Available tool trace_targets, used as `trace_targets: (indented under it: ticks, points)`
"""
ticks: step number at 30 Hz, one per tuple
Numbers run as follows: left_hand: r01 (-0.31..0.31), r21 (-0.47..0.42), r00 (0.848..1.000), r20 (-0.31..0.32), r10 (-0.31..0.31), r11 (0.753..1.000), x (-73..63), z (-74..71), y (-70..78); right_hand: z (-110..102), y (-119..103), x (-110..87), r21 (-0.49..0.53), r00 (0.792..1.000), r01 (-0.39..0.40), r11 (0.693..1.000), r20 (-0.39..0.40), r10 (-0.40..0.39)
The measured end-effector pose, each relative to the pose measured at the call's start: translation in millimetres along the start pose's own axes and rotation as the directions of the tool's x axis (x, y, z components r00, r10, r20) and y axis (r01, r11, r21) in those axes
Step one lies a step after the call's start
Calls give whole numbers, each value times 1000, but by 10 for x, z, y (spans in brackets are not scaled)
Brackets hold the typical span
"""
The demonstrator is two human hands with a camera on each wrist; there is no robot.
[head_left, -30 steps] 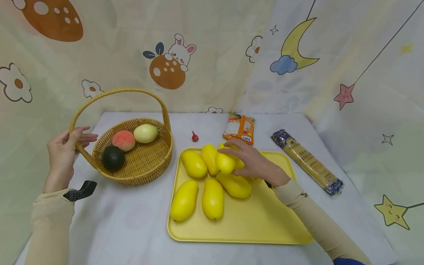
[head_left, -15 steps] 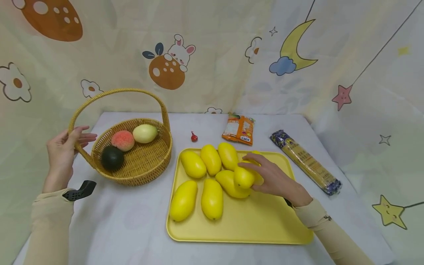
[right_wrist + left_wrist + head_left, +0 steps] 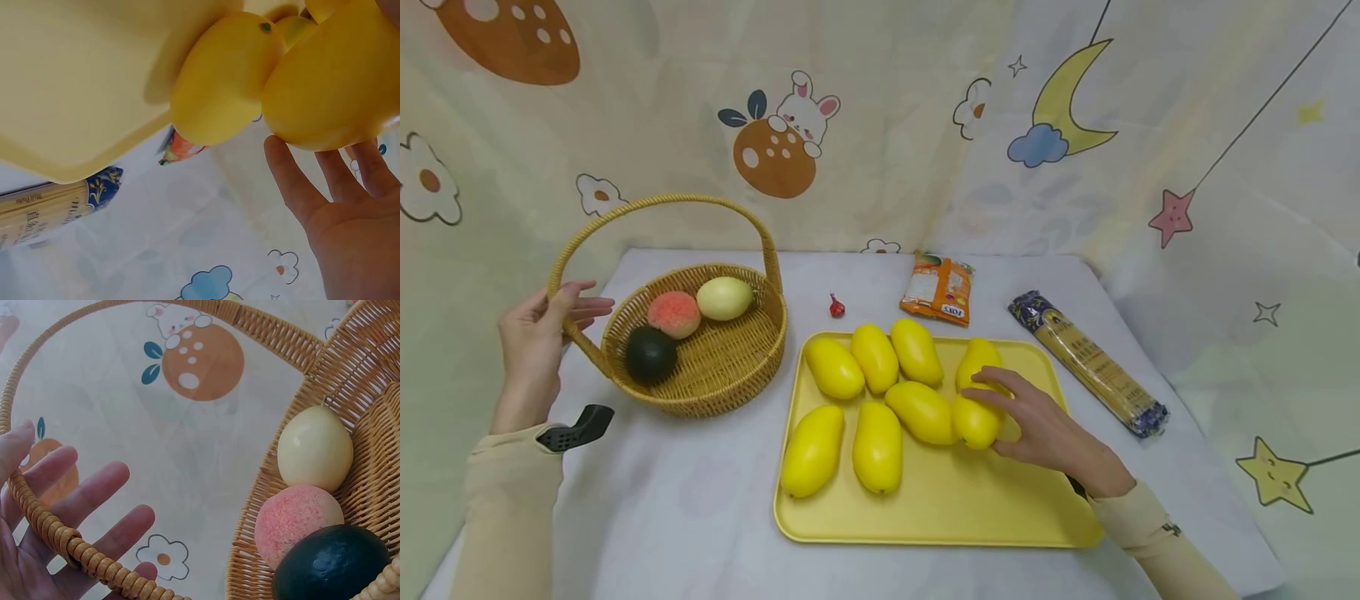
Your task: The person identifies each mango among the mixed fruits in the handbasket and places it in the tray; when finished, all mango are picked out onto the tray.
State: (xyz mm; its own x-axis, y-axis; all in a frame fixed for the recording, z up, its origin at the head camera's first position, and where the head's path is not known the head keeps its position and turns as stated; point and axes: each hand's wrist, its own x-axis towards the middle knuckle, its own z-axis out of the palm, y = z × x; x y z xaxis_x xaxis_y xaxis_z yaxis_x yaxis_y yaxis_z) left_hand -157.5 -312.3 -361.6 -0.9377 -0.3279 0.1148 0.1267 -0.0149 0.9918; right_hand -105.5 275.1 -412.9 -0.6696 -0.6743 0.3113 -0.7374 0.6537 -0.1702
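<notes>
My right hand (image 3: 1033,425) grips a yellow mango (image 3: 976,421) between fingers and thumb, low over the yellow tray (image 3: 940,521). In the right wrist view the held mango (image 3: 334,81) fills the upper right, the fingers along its side. Right behind it lies another mango (image 3: 979,358), and to its left a tilted one (image 3: 920,412). Several more mangoes (image 3: 877,446) lie on the tray's left half. My left hand (image 3: 535,342) rests at the wicker basket's handle (image 3: 47,528), which crosses the palm; the fingers stay straight and spread. The basket (image 3: 730,392) stands on the table.
The basket holds a dark green avocado (image 3: 651,354), a pink peach (image 3: 674,314) and a pale yellow-green fruit (image 3: 725,298). Behind the tray are a small red item (image 3: 837,306) and an orange snack packet (image 3: 937,287). A noodle packet (image 3: 1086,362) lies right of the tray.
My right hand has carried the mango rightward and toward me, from over the back mangoes to beside the tilted one. The left hand keeps its place at the basket handle.
</notes>
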Motion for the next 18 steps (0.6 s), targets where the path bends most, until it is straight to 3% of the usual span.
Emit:
trace_targets:
  ticks: [18]
  points:
    - [-1, -20, 1000, 6, 1, 1000, 1, -16, 9, 89, -148, -188, -16, 999, 8, 1000, 34, -8]
